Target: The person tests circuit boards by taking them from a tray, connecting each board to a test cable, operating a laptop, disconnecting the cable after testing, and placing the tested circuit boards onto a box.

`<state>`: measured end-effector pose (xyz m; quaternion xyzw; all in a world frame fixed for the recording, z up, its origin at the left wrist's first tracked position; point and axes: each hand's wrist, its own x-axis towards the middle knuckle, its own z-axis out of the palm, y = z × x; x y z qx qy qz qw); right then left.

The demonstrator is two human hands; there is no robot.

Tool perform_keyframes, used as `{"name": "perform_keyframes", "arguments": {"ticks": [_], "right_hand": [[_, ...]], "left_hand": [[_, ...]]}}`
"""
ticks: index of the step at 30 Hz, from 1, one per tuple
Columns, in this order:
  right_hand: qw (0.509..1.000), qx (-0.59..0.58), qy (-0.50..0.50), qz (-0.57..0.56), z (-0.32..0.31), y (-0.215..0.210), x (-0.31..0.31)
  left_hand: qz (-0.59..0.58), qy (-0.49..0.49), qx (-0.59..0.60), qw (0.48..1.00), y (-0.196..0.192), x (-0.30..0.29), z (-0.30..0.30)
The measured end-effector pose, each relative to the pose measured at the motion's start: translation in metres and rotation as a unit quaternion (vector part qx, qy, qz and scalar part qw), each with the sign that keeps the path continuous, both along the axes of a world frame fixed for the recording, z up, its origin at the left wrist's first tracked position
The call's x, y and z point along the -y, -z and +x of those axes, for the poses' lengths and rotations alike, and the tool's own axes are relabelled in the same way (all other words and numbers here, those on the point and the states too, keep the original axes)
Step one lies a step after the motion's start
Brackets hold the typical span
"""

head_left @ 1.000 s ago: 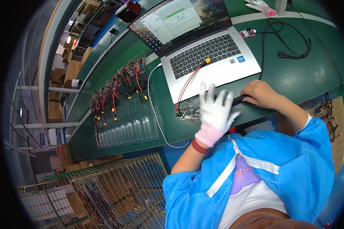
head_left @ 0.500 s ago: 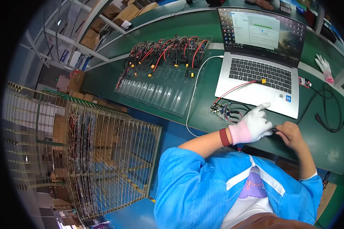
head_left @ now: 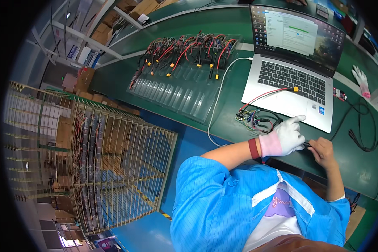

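My left hand [head_left: 285, 136], in a white glove with a pink cuff, is closed around one end of a short dark cable piece [head_left: 307, 145] at the table's front edge; its index finger points out toward the laptop. Bare, my right hand [head_left: 323, 150] pinches the other end of that piece. Most of the cable is hidden by my fingers. Just beyond my left hand lies a circuit board [head_left: 248, 119] with black leads. From it a red-and-black lead runs over the palm rest of the laptop [head_left: 281, 101], its yellow connector [head_left: 296, 89] on the keys.
A clear plastic tray [head_left: 172, 98] holds several wired boards [head_left: 189, 48] at the left. Beside the laptop lie a small red device [head_left: 340, 94], black cables [head_left: 359, 145] and a white glove [head_left: 361, 82]. A wire rack [head_left: 122, 172] stands at the left on the floor.
The view has shifted slightly, so the table's things sit a little further right. Both hands keep their hold on the dark cable, with hardly any movement.
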<state>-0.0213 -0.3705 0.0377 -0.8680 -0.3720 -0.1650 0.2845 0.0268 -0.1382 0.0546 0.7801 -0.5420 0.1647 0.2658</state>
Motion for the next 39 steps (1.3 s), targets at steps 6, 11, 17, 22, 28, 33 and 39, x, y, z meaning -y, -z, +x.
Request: {"name": "perform_keyframes", "arguments": {"ticks": [6,11,17,22,28,33,39], "right_hand": [[1.000,0.022,0.003,-0.017,-0.006,0.012,0.003],[0.996,0.078,-0.032,-0.022,-0.004,0.022,0.002],[0.982,0.101,0.157,-0.039,-0.006,0.043,0.063],[0.990,0.062,0.100,-0.076,0.001,0.038,0.046],[0.987,0.030,0.124,-0.102,-0.005,0.027,0.053],[0.978,0.109,0.174,0.033,0.007,0.002,0.017],[0.998,-0.038,0.046,-0.016,0.052,-0.053,-0.098]], "left_hand": [[-0.036,0.030,-0.015,0.999,0.012,-0.001,-0.002],[-0.011,0.042,-0.043,0.998,0.011,-0.004,-0.004],[0.032,-0.024,-0.057,0.998,-0.005,-0.030,0.014],[0.026,0.014,-0.043,0.999,-0.012,-0.011,0.013],[0.028,-0.031,-0.002,0.999,-0.026,-0.016,-0.002],[-0.116,0.016,0.004,0.993,-0.037,-0.064,-0.018],[-0.183,-0.147,0.078,0.969,-0.028,-0.116,-0.041]]}}
